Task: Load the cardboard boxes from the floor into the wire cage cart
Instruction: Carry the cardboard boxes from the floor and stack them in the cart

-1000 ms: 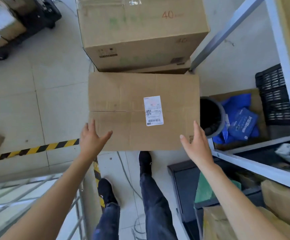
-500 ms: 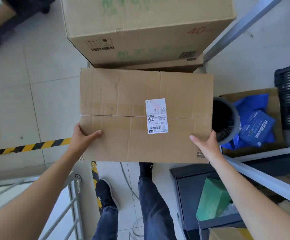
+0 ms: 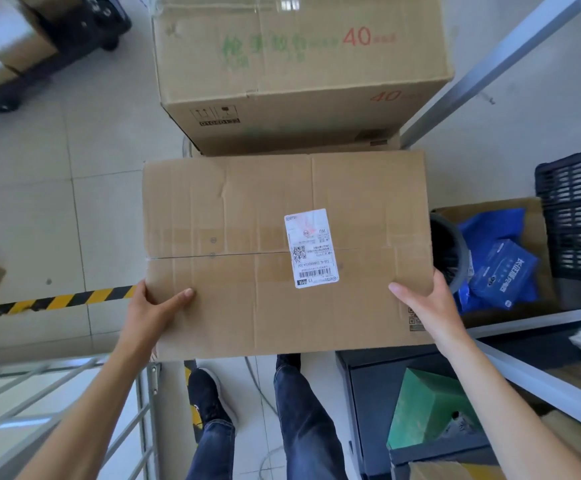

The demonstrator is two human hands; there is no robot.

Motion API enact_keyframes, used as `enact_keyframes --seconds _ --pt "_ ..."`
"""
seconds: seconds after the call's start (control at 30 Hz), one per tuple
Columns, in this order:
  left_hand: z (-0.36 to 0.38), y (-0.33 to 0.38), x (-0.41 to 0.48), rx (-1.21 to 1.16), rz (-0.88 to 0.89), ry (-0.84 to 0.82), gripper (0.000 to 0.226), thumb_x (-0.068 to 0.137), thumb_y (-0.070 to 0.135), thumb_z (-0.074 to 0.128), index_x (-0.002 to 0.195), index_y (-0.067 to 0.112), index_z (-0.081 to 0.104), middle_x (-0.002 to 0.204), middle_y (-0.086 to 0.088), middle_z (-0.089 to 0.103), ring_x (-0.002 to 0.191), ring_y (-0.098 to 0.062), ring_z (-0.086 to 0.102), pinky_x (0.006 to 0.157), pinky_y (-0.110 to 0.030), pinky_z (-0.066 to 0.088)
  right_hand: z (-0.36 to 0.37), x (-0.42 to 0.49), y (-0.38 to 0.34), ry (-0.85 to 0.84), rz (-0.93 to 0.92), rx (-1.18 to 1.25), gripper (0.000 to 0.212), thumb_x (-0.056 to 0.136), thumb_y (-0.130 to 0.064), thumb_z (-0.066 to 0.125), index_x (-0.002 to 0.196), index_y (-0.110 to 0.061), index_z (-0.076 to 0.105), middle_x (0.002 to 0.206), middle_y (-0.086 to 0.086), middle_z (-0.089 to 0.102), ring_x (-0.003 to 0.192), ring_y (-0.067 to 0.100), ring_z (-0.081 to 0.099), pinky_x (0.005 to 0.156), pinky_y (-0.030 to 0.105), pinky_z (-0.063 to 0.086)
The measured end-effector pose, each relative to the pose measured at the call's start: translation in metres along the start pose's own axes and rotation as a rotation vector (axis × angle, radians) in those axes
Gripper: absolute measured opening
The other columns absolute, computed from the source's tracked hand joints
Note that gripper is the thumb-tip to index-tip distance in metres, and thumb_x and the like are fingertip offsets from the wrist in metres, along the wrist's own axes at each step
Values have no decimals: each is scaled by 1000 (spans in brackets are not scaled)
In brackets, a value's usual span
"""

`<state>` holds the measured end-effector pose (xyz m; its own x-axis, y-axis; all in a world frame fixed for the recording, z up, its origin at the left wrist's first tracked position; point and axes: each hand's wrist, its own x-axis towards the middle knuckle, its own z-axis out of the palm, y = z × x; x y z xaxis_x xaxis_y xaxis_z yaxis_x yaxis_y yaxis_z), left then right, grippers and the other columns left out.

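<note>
Box [image 3: 264, 209] held over shoes, just before bigger box [image 3: 299, 74]. Left hand [image 3: 154, 308] and right hand [image 3: 429, 308] grip near corners: thumbs on top, other fingers wrapped round edges, hidden. Cart [image 3: 39, 407] lower left.

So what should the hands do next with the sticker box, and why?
Probably swing the box left toward the wire cage cart. The left hand and right hand grip its near corners, thumbs on top, and the cart's bars show at lower left, beside the left arm.
</note>
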<state>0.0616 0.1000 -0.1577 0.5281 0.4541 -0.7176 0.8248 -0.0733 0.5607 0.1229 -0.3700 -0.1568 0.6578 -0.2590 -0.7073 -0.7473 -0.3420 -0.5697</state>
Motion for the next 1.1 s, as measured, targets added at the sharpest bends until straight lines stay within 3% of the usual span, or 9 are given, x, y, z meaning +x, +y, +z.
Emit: enact_keyframes --seconds 0.1,0.3,0.47,0.6,0.7,0.8,0.87,0.97,1.1 --pt "-29 10 -43 -5 33 43 63 66 46 88 118 30 56 106 11 66 96 -13 63 69 -31 50 -11 -35 -29 -1 -47 -29 62 73 -39 87 125 -36 53 109 -22 68 88 -17 62 72 14 44" --pt "-116 35 -129 -72 33 183 70 53 65 87 110 36 59 101 11 68 92 -15 64 66 -35 50 -12 -113 -104 -91 -129 -45 50 73 -43 86 114 -44 56 104 -21 71 90 -6 66 78 27 50" --pt "-202 43 -205 -177 29 325 80 41 71 84 108 34 62 94 12 72 86 -9 67 63 -31 51 15 -180 -175 -148 -235 -117 67 71 -45 85 128 -27 54 113 -8 67 100 10 62 91 41 49" --pt "-268 30 -271 -256 28 436 90 37 77 82 112 31 61 100 10 70 89 -15 67 65 -35 52 41 -242 -234 -202 -325 -193 67 66 -53 85 123 -31 56 111 -7 69 101 16 63 94 48 51" --pt "-316 8 -323 -345 21 528 87 33 78 82 104 31 63 97 11 71 85 -13 68 64 -32 52 64 -299 -271 -261 -413 -230 65 65 -53 87 121 -36 58 109 -12 71 105 17 65 96 50 51" --pt "-361 -25 -377 -440 17 603 89 32 77 83 107 32 64 96 10 73 84 -14 70 63 -32 52 91 -366 -299 -300 -524 -243 42 68 -43 87 103 -46 64 90 -21 74 90 5 68 73 34 51" --pt "-391 -54 -414 -508 26 654 91 33 74 86 111 31 65 96 8 75 84 -17 73 68 -37 56 114 -415 -309 -336 -599 -261 36 70 -40 87 95 -54 64 85 -28 72 78 -5 68 66 29 48" --pt "-431 -105 -468 -589 24 749 82 35 69 89 105 33 67 90 13 76 77 -12 73 70 -40 57 150 -485 -311 -413 -690 -287 39 70 -39 87 99 -52 64 87 -26 73 75 -6 69 66 30 50" --pt "-471 -180 -528 -704 -13 841 69 44 57 89 105 33 67 91 10 76 83 -18 73 76 -44 58 208 -567 -294 -546 -772 -370 51 63 -52 88 106 -39 64 93 -18 75 91 11 71 79 43 56"
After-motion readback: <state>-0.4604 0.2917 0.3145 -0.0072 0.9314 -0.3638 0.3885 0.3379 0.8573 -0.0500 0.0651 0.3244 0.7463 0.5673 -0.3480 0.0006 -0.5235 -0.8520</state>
